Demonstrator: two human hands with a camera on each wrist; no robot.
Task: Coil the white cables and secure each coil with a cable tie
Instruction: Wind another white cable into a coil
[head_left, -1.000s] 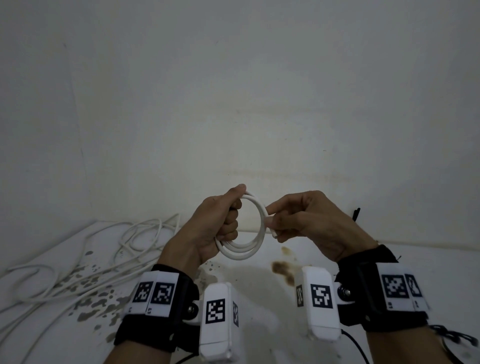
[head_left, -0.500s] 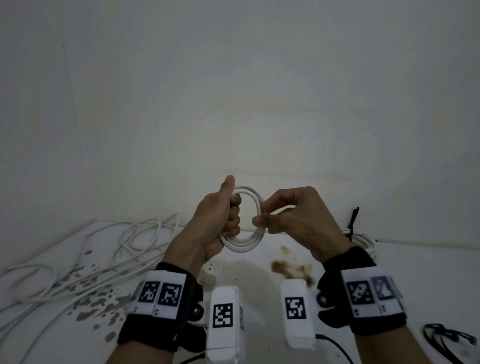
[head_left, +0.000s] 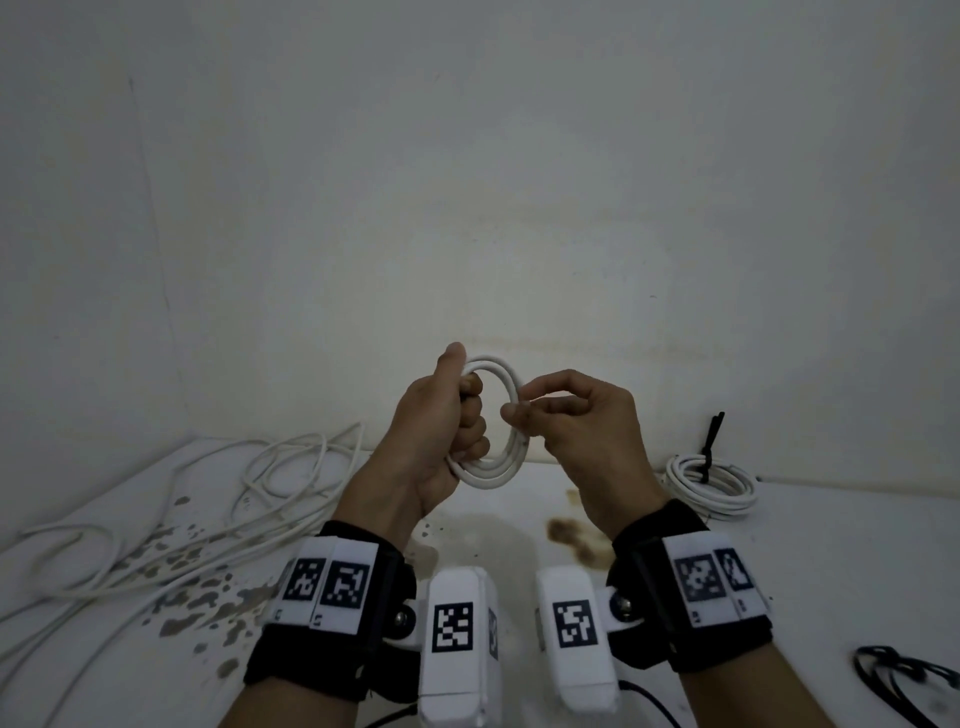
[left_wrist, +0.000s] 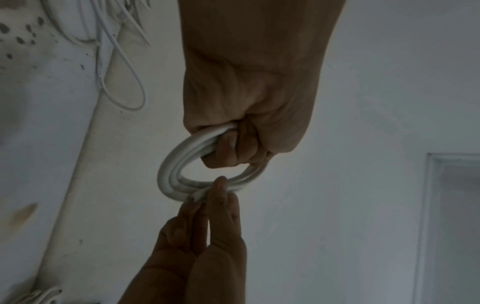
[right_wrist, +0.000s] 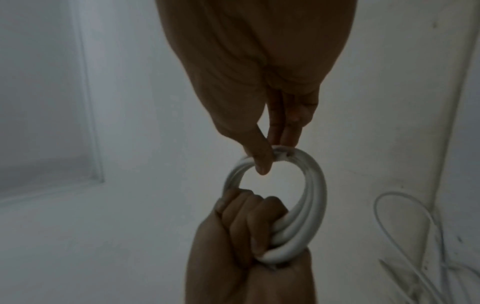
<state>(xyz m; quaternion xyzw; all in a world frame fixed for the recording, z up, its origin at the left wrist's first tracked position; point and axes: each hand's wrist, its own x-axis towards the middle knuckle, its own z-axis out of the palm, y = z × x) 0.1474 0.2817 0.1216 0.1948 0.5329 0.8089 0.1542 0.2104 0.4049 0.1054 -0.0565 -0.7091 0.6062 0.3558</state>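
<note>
White table (head_left: 831, 545): stained, loose cables (head_left: 218, 499) far left
Tied coil (head_left: 711, 483): far right – black tie on
Held coil (head_left: 498, 457): mid-air, centre
L hand (head_left: 436, 441): fist round coil
R hand (head_left: 582, 431): thumb + fingers pinch coil's right side

— Is there any writing to read here?

— No plain words or brand names. What shows is square black-and-white coded markers, the pixel-pattern kind. Two sit side by side on the white plate of the black left wrist strap (head_left: 332, 582), and two more on the white plate of the black right wrist strap (head_left: 711, 577).

— And the boxes under the wrists?

— Each carries one such marker on its top face: the white rounded left camera box (head_left: 453, 626) and the white rounded right camera box (head_left: 574, 621).

— Any numbers?

— Small dark characters stand under the markers on both strap plates, but they are too small to read. The wrist views show no lettering.
</note>
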